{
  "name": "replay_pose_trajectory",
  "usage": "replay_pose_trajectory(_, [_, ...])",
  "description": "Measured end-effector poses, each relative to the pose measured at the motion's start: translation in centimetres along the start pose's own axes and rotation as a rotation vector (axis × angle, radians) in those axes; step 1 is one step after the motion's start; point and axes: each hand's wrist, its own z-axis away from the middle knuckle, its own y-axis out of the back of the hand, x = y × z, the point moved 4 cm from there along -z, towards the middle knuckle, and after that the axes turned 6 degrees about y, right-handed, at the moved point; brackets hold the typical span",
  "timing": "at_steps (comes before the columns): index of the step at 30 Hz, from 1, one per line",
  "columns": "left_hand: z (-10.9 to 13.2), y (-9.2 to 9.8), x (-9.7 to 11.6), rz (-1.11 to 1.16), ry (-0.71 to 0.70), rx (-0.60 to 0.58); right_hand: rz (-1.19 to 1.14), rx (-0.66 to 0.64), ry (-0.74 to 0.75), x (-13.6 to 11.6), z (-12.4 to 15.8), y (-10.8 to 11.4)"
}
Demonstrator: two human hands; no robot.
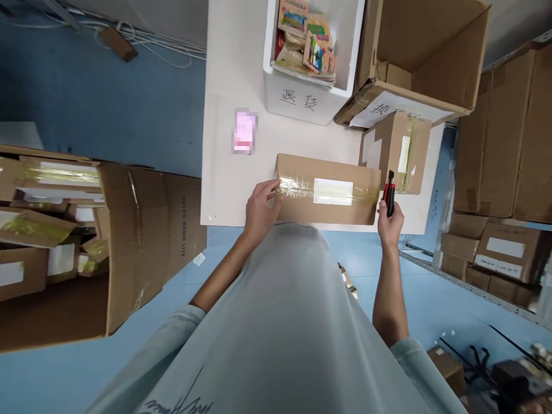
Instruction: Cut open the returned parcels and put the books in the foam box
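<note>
A long taped cardboard box (297,213) with a white label lies near the front edge of the white table. At its left end is my left hand (262,204), fingers bent around the corner and gripping it. My right hand (390,224) is closed on a red and black box cutter (390,201), held upright just beyond the box's right end. Behind the cutter stands a smaller taped cardboard box (394,158), also labelled.
A white foam bin (276,100) with colourful packets and a large open carton (435,98) stand at the back of the table (224,190). A blurred pink item (245,132) lies left. A big carton (155,224) full of boxes stands at left; shelved boxes (500,247) are at right.
</note>
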Motion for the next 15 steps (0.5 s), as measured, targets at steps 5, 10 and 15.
replay_pose_trajectory(5, [-2.0,1.4,-1.9,0.013,-0.036,-0.134,0.035,-0.113,0.008,-5.7,-0.1,-1.1])
replay_pose_trajectory(10, [-3.3,1.8,-2.6,0.034,-0.077,-0.23,0.139,-0.495,0.198,-13.6,0.9,-5.3])
replay_pose_trajectory(15, [-3.5,1.6,-2.8,0.053,-0.107,-0.246,0.437,-0.749,0.519,-19.7,2.2,-8.6])
